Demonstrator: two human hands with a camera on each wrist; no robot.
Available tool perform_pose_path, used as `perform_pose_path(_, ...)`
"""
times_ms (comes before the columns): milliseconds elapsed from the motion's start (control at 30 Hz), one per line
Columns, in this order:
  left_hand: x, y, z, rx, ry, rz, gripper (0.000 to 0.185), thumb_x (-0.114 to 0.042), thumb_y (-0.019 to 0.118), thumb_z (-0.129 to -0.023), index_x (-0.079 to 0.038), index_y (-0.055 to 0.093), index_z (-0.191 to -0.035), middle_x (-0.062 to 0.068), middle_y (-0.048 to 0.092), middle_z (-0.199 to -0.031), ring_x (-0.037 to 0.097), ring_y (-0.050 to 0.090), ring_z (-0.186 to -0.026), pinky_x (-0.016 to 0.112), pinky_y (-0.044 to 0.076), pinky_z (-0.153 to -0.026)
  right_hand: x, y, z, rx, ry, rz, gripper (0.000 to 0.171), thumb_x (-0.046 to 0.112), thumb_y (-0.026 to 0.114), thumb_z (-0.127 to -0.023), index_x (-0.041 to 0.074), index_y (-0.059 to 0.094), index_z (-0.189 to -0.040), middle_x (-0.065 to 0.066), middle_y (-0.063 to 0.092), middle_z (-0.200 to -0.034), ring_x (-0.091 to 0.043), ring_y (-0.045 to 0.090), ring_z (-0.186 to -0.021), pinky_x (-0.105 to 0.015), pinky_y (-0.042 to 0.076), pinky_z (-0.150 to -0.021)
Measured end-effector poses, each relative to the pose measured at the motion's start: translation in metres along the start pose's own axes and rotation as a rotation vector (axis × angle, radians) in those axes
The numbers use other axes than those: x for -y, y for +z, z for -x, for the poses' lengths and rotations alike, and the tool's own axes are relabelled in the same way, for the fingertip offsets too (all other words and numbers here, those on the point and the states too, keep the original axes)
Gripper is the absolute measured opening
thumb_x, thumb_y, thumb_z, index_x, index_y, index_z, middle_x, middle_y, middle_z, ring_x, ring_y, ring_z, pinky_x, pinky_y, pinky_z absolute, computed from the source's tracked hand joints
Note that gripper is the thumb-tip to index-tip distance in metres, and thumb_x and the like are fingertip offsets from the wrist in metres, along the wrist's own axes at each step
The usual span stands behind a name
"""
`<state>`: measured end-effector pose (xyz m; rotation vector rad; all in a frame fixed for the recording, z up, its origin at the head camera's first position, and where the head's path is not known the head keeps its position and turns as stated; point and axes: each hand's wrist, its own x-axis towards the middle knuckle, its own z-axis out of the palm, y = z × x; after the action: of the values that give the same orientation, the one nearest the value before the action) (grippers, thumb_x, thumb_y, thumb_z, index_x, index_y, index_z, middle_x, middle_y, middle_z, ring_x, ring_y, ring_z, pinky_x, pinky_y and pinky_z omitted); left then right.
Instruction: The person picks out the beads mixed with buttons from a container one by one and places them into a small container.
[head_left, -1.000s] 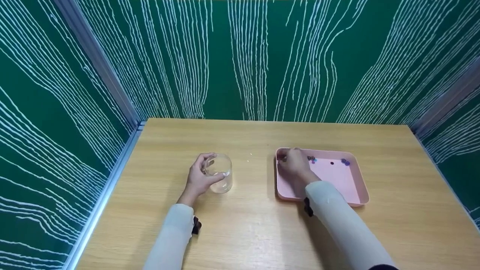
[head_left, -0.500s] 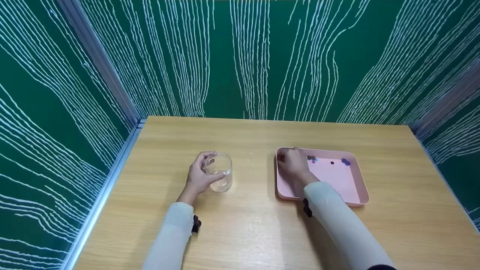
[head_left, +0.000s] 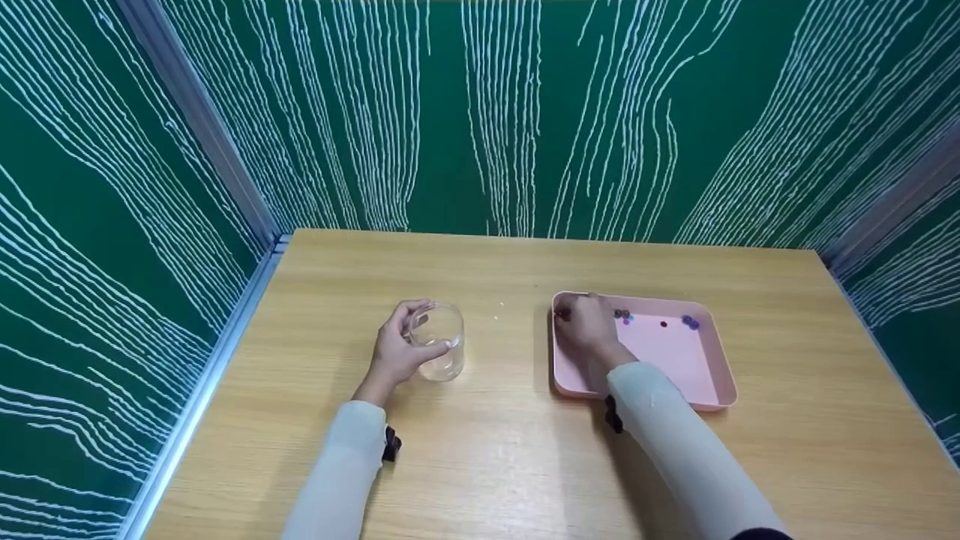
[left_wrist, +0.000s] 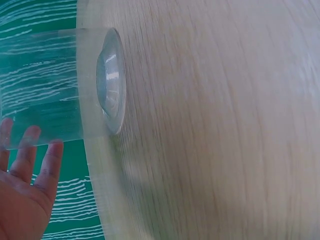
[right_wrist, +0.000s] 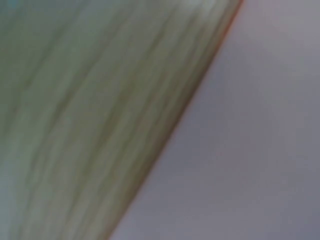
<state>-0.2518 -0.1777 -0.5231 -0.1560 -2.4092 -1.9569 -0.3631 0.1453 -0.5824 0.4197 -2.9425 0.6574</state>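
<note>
My left hand (head_left: 397, 349) grips a clear, see-through cup (head_left: 448, 360) that stands upright on the table, thumb on its near side and fingers round its far side. In the left wrist view several fingertips (left_wrist: 51, 162) touch the cup's wall (left_wrist: 55, 85), and its base rests on the wood. My right hand (head_left: 592, 330) reaches down into the far left corner of a pink tray (head_left: 679, 371). Dark red beads (head_left: 562, 312) show beside its bent fingers; whether it pinches one is hidden. The right wrist view is blurred, with only the tray's wall (right_wrist: 240, 150) and table showing.
Brown beads (head_left: 622, 313) lie along the tray's far wall, purple beads (head_left: 691, 322) near its far right corner, and a single dark bead (head_left: 664, 325) between. Tiny white specks (head_left: 496, 317) dot the wooden table (head_left: 480, 450). Green panels (head_left: 442, 150) stand behind and at the sides.
My right fingers have shifted slightly in the tray's corner, and the dark red beads beside them show more clearly. The left hand and cup stay in place; the whole view shifts slightly.
</note>
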Motion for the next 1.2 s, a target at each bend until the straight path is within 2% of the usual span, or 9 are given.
perform_pose_path(167,0.0,-0.001,-0.001,-0.012,-0.005,-0.008,0.071,-0.011,0.084,-0.069,-0.005,0.05,-0.131,0.008,0.056,-0.137,0.033,0.047,-0.133,0.044,0.035,-0.115,0.003,-0.004,0.001,0.035,0.067,-0.075,0.011,0.008,0.065,-0.085,0.017,0.07,-0.088,-0.001,0.066,-0.085,-0.022,0.058,-0.083,-0.035,0.049,-0.078)
perform_pose_path(267,0.001,-0.003,-0.001,-0.023,0.004,-0.01,0.071,-0.011,0.085,-0.069,-0.004,0.05,-0.13,0.009,0.057,-0.136,0.031,0.049,-0.131,0.046,0.037,-0.114,0.005,-0.006,0.002,0.029,0.064,-0.089,0.011,0.009,0.064,-0.084,0.017,0.07,-0.088,-0.001,0.067,-0.085,-0.022,0.058,-0.083,-0.036,0.049,-0.077)
perform_pose_path(467,0.028,-0.001,-0.012,-0.037,0.008,0.028,0.069,-0.013,0.085,-0.069,-0.012,0.052,-0.13,0.005,0.057,-0.136,0.029,0.046,-0.133,0.053,0.035,-0.113,0.004,-0.008,0.001,-0.04,0.005,-0.013,0.005,0.013,0.066,-0.081,0.015,0.071,-0.084,-0.002,0.072,-0.082,-0.022,0.062,-0.076,-0.041,0.053,-0.072)
perform_pose_path(533,0.034,0.0,-0.014,-0.046,0.013,0.027,0.068,-0.014,0.086,-0.069,-0.016,0.052,-0.129,0.0,0.058,-0.134,0.03,0.046,-0.133,0.053,0.034,-0.114,0.004,-0.009,0.001,-0.026,0.028,-0.031,0.006,0.014,0.066,-0.082,0.016,0.071,-0.085,-0.002,0.071,-0.083,-0.022,0.06,-0.077,-0.04,0.052,-0.074)
perform_pose_path(700,0.037,0.002,-0.014,-0.06,0.013,0.013,0.066,-0.018,0.086,-0.068,-0.023,0.053,-0.125,-0.007,0.059,-0.131,0.034,0.045,-0.134,0.054,0.036,-0.112,0.004,-0.012,0.004,0.041,0.098,-0.093,0.012,0.013,0.065,-0.085,0.018,0.072,-0.093,-0.002,0.07,-0.092,-0.022,0.06,-0.085,-0.04,0.054,-0.084)
perform_pose_path(900,0.039,0.003,-0.013,-0.074,-0.003,-0.016,0.067,-0.019,0.087,-0.067,-0.026,0.054,-0.124,-0.009,0.06,-0.13,0.031,0.048,-0.132,0.053,0.036,-0.113,0.003,-0.015,0.009,0.084,0.162,-0.155,0.019,0.012,0.064,-0.086,0.017,0.073,-0.102,-0.004,0.071,-0.101,-0.023,0.061,-0.095,-0.044,0.051,-0.095)
perform_pose_path(1067,0.04,0.004,-0.013,-0.075,-0.004,-0.014,0.065,-0.018,0.087,-0.066,-0.027,0.055,-0.122,-0.011,0.06,-0.128,0.032,0.047,-0.133,0.053,0.036,-0.112,0.003,-0.018,0.011,0.122,0.258,-0.216,0.02,0.016,0.066,-0.087,0.019,0.073,-0.106,-0.003,0.069,-0.11,-0.024,0.056,-0.105,-0.047,0.046,-0.104)
perform_pose_path(1200,0.04,0.005,-0.013,-0.071,-0.003,-0.011,0.065,-0.018,0.087,-0.067,-0.026,0.054,-0.123,-0.011,0.06,-0.128,0.033,0.047,-0.133,0.053,0.037,-0.112,0.002,-0.021,0.013,0.134,0.292,-0.232,0.02,0.019,0.066,-0.088,0.02,0.073,-0.107,-0.002,0.067,-0.111,-0.024,0.053,-0.108,-0.046,0.045,-0.105)
